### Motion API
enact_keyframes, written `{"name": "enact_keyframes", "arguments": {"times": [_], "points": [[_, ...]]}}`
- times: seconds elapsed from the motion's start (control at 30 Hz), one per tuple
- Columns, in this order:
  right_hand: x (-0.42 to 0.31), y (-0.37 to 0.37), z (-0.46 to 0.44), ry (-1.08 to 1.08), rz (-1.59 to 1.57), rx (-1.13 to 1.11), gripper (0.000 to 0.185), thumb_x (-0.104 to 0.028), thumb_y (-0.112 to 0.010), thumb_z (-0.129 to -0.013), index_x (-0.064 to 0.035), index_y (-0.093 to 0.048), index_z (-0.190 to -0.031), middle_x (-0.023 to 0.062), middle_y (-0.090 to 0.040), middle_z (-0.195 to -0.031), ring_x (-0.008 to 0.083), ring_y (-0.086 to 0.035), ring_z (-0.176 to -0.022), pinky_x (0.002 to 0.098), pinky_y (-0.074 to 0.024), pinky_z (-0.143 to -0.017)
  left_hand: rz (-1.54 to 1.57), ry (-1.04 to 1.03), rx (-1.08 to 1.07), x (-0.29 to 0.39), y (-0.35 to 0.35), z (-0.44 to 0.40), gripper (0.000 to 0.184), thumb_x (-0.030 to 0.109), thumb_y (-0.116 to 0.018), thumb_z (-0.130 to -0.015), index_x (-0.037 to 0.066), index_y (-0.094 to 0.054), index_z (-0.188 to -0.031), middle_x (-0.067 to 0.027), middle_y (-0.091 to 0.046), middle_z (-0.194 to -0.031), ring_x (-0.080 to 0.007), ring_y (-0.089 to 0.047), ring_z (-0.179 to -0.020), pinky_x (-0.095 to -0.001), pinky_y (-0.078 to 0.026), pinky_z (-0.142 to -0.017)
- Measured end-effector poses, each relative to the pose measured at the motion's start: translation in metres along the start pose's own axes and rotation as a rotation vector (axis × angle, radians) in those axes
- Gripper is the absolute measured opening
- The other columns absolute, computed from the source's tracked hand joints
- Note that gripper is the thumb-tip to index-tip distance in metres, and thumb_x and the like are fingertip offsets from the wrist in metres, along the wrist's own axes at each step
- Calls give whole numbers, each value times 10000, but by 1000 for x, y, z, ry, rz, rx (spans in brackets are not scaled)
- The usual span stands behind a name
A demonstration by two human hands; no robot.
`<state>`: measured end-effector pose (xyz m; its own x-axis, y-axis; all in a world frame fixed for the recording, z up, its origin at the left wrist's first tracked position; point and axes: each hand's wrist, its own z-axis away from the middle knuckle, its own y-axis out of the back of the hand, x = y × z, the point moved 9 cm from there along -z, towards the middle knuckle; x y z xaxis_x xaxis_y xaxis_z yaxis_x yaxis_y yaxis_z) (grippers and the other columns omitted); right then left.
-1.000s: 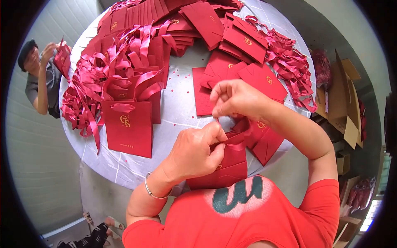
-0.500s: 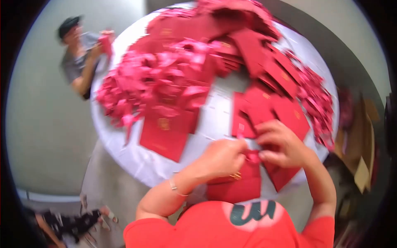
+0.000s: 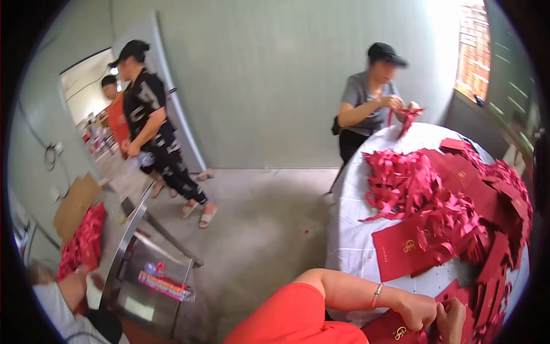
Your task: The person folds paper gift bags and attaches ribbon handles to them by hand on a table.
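My left hand (image 3: 417, 312), a bracelet on its wrist, is closed at the table's near edge. Close against it is my right hand (image 3: 452, 320), with its fingers bent in a pinch. Both grip a red ribbon, mostly hidden by the fingers. Under them lies a dark red paper bag (image 3: 381, 329) with a gold emblem, partly cut off by the frame. Beyond my hands another red bag (image 3: 392, 255) lies flat, and a heap of red ribbons (image 3: 401, 180) spreads over more bags.
A white cloth covers the round table (image 3: 349, 229). Across it, a person in grey (image 3: 366, 94) handles red ribbon. Two people are by the doorway, one in patterned black (image 3: 146, 109). A metal-framed table (image 3: 129, 286) stands left, near another person and a red heap (image 3: 86, 238).
My view has swung left and up, bringing the doorway and other people into sight. My hands now appear at the lower right, drawn closer together.
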<state>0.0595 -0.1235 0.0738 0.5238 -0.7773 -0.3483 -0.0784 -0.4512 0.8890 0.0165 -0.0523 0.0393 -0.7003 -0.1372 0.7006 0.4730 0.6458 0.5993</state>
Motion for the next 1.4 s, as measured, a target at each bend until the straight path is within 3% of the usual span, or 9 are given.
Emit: {"name": "enact_keyframes", "arguments": {"times": [0.07, 0.13, 0.2, 0.37, 0.5, 0.57, 0.83, 1.0, 1.4], "points": [[-21, 2, -3, -84, 101, -222, 333, -355, -646, -860, -36, -670, -953, 210, -673, -849, 385, -655, -799, 461, -507, -707, 49, 5, 46, -5, -2, -1, 167, 63, -573, -530, 34, -690, -646, -153, -627, -623, -306, -613, -611, -405, -461, -556], [-26, 1, -7, -70, 94, -238, 300, -331, -652, -860, -42, -674, -939, 206, -674, -845, 375, -658, -791, 459, -504, -696, 19, -88, 48, 10, 5, -3, 163, 76, -616, -560, 58, -723, -682, -114, -667, -662, -266, -644, -664, -374, -494, -600], [-20, -5, -5, -56, 100, -210, 298, -330, -637, -868, -40, -673, -924, 211, -671, -834, 396, -647, -775, 471, -500, -675, 16, 21, -109, 26, 14, 2, 148, 116, -650, -727, 53, -724, -838, -180, -691, -915, -276, -649, -870, -387, -507, -810], [17, -20, -1, -117, -101, -205, 148, -91, -698, -809, 17, -668, -906, 147, -684, -793, 195, -636, -726, 338, -505, -685, 79, 22, -125, 10, 5, 2, 133, 94, -645, -745, 44, -722, -841, -132, -700, -798, -253, -663, -732, -356, -525, -676], [12, -7, 0, -87, -348, -49, 69, -13, -670, -812, 32, -642, -856, 85, -646, -777, 153, -564, -728, 293, -491, -693, 44, -16, -99, 7, 2, 1, 140, 104, -638, -751, 69, -734, -847, -123, -707, -810, -249, -664, -758, -358, -517, -685], [33, -15, 4, -205, -498, -5, 68, -3, -673, -808, 25, -643, -862, 53, -643, -803, 150, -558, -744, 289, -486, -702, 58, -71, -4, -16, -8, -6, 158, 115, -645, -594, 81, -738, -716, -90, -692, -702, -242, -661, -701, -360, -511, -622], [42, -23, -2, -161, -568, 45, 127, -7, -645, -795, 39, -653, -913, 76, -665, -847, 177, -587, -805, 303, -490, -776, 19, -24, -1, -14, 7, -5, 153, 153, -664, -616, 116, -751, -736, -74, -707, -740, -231, -667, -699, -363, -518, -642], [30, -15, 0, -143, -448, 66, 125, -18, -650, -802, 27, -656, -918, 85, -660, -845, 177, -587, -800, 306, -495, -773, -24, -5, -109, 4, 11, 2, 128, 138, -648, -748, 84, -734, -826, -114, -703, -796, -257, -656, -755, -376, -516, -701], [36, -17, 2, -74, -325, 57, 133, -89, -690, -820, 4, -649, -906, 93, -670, -780, 168, -601, -676, 327, -517, -646, -82, 221, -177, -19, -10, 5, 178, 198, -596, -791, 122, -711, -903, -96, -691, -743, -239, -668, -684, -400, -518, -651]]}}
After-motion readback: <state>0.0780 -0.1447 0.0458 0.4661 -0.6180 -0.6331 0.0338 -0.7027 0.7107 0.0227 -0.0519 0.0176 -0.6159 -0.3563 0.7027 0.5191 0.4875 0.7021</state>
